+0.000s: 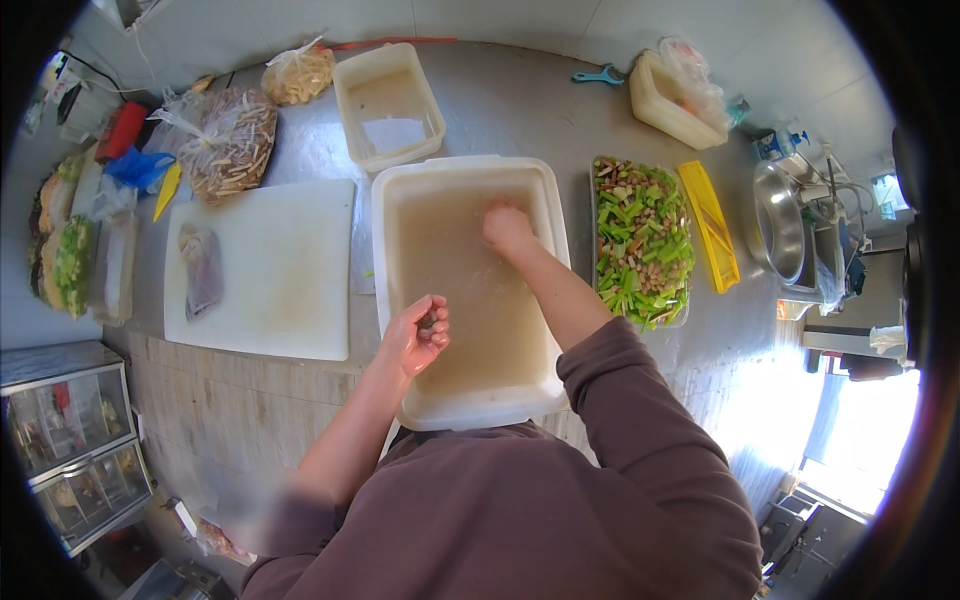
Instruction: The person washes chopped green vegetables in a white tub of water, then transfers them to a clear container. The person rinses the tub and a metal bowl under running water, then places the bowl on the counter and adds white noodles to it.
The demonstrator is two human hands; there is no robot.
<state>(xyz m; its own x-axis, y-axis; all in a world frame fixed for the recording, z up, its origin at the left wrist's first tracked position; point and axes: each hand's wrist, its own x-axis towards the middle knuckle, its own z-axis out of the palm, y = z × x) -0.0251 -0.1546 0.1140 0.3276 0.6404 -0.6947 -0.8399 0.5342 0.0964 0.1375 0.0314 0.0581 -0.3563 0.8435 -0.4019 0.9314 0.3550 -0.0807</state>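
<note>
A large white plastic tub [386, 225] holding cloudy brownish water stands in front of me, its near end against my body. My right hand [510, 227] reaches into the water towards the far right of the tub. Its fingers are partly hidden by the murk, so what they touch cannot be made out. Wet and palm up, my left hand [420, 334] hovers over the tub's left side with its fingers curled inward. A small dark patch shows inside the curl; whether it is a held thing or shadow is unclear.
Left lie a white cutting board [300, 270] with a damp cloth [202, 270] and a bag of cut brown strips [232, 142]. Behind stands a rectangular plastic container [435, 135]. Right are a tray of chopped celery and peanuts [643, 240], a yellow slicer [709, 225] and a steel bowl [778, 221].
</note>
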